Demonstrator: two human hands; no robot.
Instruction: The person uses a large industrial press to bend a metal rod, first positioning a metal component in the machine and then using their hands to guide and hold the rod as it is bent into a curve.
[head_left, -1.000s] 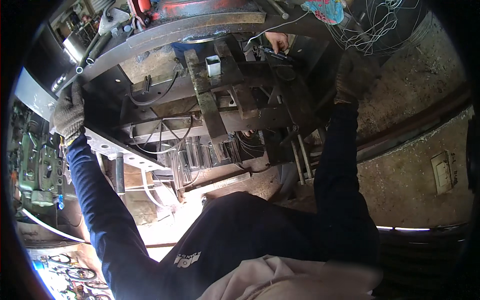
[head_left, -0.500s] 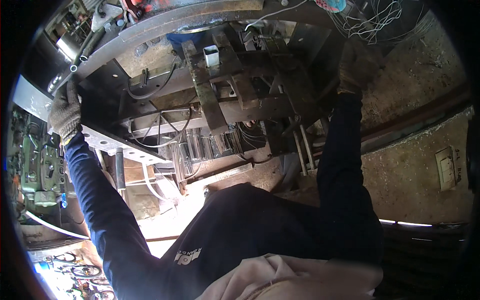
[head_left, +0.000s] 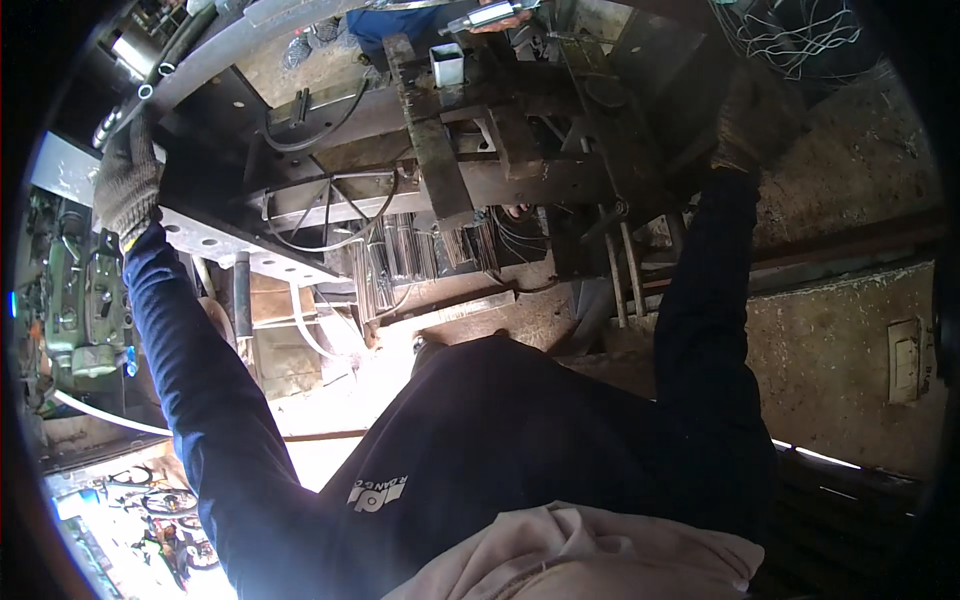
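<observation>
My left hand, in a grey knit glove, is at the far left with its fingers closed up against a long curved metal bar. Just below it runs a pale steel beam with a row of holes. My right hand, also gloved, reaches to the far right into deep shadow; its fingers are too dark to make out, nor does whatever they touch show. Between both arms stands a dark steel workbench frame with a short square tube upright on it.
At the top edge another person's hand holds a metal cylinder-like tool. Bundles of thin rods hang under the bench. Tangled wire lies at the upper right. A green machine stands at the left, bicycles beyond.
The bench scene has shifted slightly rightward and the curved bar upward in view. Another person's hand with a metal tool has appeared at the top. My hands keep about the same posture.
</observation>
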